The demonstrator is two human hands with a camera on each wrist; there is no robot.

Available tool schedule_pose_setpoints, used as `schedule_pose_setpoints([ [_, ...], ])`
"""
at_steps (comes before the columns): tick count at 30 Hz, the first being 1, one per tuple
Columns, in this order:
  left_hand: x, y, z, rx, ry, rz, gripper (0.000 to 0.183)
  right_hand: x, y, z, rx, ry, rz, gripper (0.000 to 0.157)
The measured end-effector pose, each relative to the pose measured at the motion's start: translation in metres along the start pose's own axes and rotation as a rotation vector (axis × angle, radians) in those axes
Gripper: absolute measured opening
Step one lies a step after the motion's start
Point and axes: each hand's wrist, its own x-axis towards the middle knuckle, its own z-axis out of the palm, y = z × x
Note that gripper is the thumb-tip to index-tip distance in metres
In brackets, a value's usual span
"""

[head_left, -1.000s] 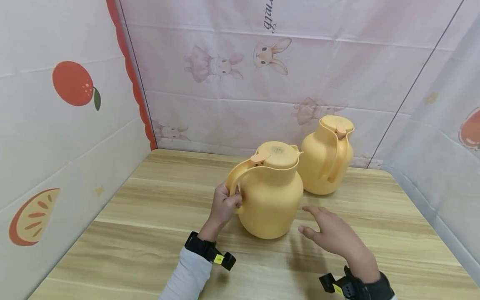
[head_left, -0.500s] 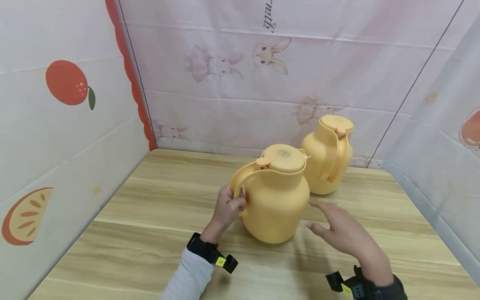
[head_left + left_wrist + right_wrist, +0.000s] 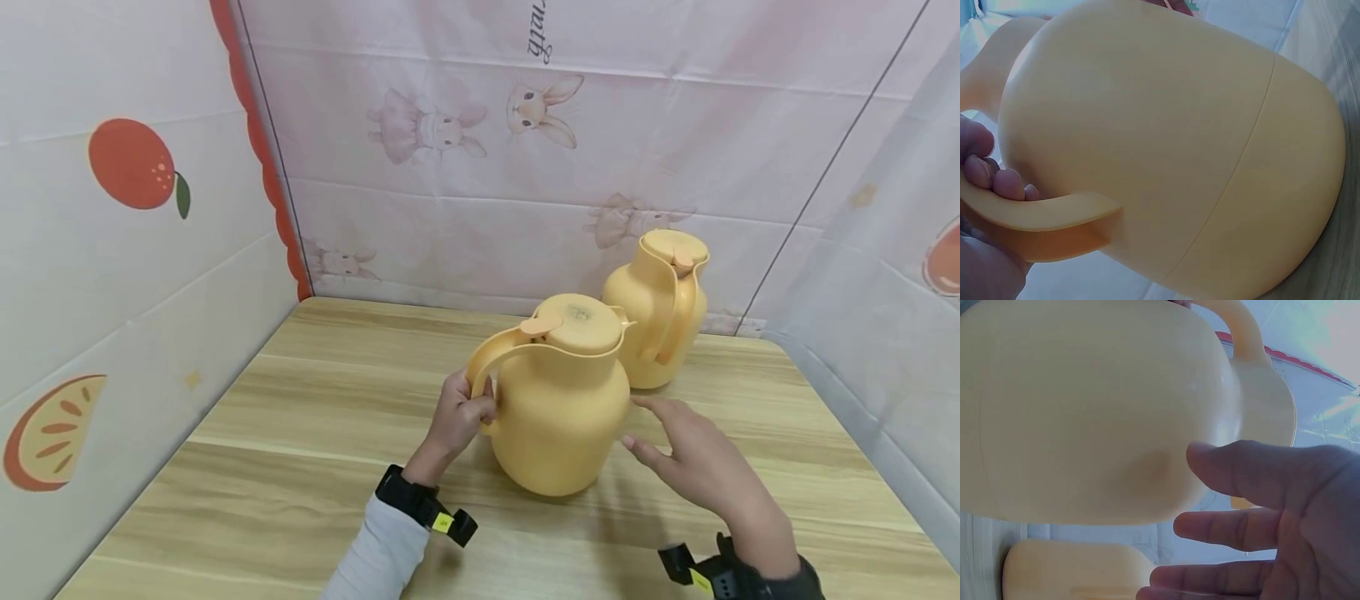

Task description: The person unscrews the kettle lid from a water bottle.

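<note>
A: Where is the item under inspection?

B: The front jug [image 3: 562,417], yellow and lidded, is at the middle of the table [image 3: 300,425], between the two hands. Its long axis runs close to vertical; a slight lean is possible. I cannot confirm that its base rests on the surface.

A: Condition of the left hand?

B: The left hand [image 3: 459,412] grips the handle [image 3: 489,357]. In the left wrist view its fingers [image 3: 1007,183] are curled through the loop, between handle and body.

A: And the right?

B: The right hand [image 3: 708,458] has hold of nothing. Its fingers are extended and well spread from the thumb [image 3: 1225,467], palm towards the jug. Thumb and forefinger are just beside the right wall; whether a tip touches, I cannot tell.

A: Which hand is nearer?

B: The left, being in contact. The jug lies to that hand's right and to the right hand's left. The handle points to the person's left, the spout [image 3: 627,322] right and away, so the right hand faces plain body wall.

A: Other items?

B: A rear jug [image 3: 637,325] stands upright behind and to the right, partly covered by the front one. Its own rear handle [image 3: 680,317] faces the person. Neither hand holds it.
</note>
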Motion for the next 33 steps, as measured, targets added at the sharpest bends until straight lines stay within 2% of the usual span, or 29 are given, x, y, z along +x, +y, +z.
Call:
schedule_pose_setpoints([
  [4, 0.0, 0.001, 0.0, 0.002, -0.001, -0.004, 0.011, 0.0, 0.0, -0.001, -0.01, 0.001, -0.001, 0.051],
  [7, -0.001, 0.004, -0.001, -0.001, -0.004, -0.019, 0.014, 0.001, 0.0, -0.002, 0.001, 0.033, -0.001, 0.05],
  [13, -0.002, 0.023, 0.001, 0.009, -0.018, -0.036, 0.013, 0.005, -0.002, -0.002, 0.035, 0.281, -0.041, 0.043],
  [17, -0.002, 0.012, -0.001, 0.007, -0.01, -0.044, 0.013, 0.009, -0.004, -0.001, 0.086, 0.423, -0.058, 0.044],
  [20, -0.002, 0.014, -0.001, 0.01, -0.012, -0.055, 0.012, 0.012, -0.005, -0.001, 0.129, 0.492, -0.063, 0.044],
  [24, -0.003, 0.029, 0.0, 0.018, -0.021, -0.082, 0.01, 0.016, -0.007, 0.0, 0.165, 0.536, -0.081, 0.045],
  [33, -0.002, 0.03, 0.001, 0.03, -0.012, -0.089, 0.01, 0.024, -0.012, 0.001, 0.229, 0.563, -0.079, 0.044],
])
